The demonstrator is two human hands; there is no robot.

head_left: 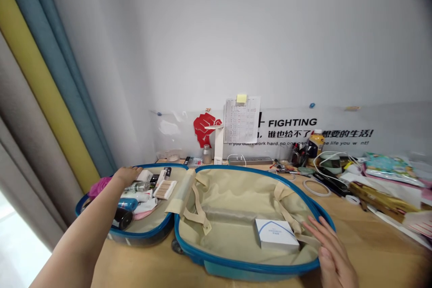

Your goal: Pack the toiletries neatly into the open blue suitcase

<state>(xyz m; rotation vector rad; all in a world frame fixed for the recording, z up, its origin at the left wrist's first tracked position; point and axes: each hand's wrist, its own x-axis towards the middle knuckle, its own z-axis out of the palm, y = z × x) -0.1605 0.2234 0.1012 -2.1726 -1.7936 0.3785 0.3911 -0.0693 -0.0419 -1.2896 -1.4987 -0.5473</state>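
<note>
Your hands spread well apart on the counter [381,252], left hand [127,175] at the far rim of an open blue suitcase [249,266] above its toiletries [137,196], right hand [332,256] at its right rim beside a white box [276,235].

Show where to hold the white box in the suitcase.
Take the box by its long edges, from above, with the right hand, which is nearest: it lies flat on the lining, and a strap runs close by its right end.
</note>
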